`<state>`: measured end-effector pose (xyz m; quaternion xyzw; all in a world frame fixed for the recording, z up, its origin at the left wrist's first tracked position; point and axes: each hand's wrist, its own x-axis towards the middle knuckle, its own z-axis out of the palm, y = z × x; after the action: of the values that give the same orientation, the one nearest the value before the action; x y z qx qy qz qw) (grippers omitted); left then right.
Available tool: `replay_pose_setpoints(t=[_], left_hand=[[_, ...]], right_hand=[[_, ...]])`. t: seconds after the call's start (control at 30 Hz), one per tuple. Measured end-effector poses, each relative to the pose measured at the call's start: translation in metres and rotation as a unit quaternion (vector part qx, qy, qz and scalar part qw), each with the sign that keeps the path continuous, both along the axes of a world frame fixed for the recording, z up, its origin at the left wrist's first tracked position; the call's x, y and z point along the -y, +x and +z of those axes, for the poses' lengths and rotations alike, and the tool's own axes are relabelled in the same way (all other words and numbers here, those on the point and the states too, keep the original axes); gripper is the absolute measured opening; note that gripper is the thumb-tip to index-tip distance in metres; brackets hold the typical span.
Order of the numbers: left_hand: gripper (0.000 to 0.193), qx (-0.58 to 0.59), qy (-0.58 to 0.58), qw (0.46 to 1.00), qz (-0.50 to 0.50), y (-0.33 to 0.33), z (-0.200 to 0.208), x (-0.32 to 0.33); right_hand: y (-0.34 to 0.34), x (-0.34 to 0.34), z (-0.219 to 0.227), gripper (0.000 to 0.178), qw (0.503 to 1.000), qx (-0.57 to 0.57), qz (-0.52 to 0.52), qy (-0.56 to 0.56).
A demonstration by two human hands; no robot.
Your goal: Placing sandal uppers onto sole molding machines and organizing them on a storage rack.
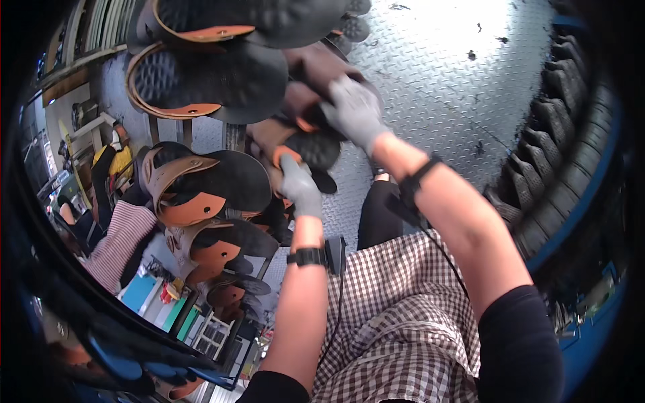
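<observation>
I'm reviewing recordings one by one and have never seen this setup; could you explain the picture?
There is no machine here: these are a person's own hands in grey gloves. A wide fisheye camera on their head looks down, so edges bend. The left hand touches an orange shoe strap; the right hand is at a dark brown shoe, but blur hides its exact grip. Black shoes with tan straps stand in tiers at left; patterned metal floor shows beyond.
</observation>
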<state>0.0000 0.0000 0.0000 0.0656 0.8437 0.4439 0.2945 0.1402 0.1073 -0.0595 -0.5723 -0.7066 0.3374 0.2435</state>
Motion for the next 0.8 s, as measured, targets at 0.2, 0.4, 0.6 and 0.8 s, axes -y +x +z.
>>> replay_pose_setpoints(t=[0.2, 0.4, 0.6, 0.8], left_hand=[[0.016, 0.139, 0.035, 0.987, -0.079, 0.070, 0.083, 0.086], [0.042, 0.021, -0.093, 0.837, -0.538, 0.138, 0.138, 0.075], [0.054, 0.385, 0.011, 0.675, -0.629, 0.212, 0.143, 0.057], [0.036, 0.460, 0.083, 0.515, -0.718, 0.305, 0.236, 0.044]], right_hand=[[0.142, 0.121, 0.125, 0.030, 0.982, 0.011, -0.158, -0.099], [0.220, 0.184, 0.246, 0.030, 0.916, -0.062, -0.342, -0.201], [0.252, 0.243, 0.299, 0.029, 0.821, -0.218, -0.524, -0.062], [0.277, 0.364, 0.422, 0.045, 0.714, -0.143, -0.679, 0.094]])
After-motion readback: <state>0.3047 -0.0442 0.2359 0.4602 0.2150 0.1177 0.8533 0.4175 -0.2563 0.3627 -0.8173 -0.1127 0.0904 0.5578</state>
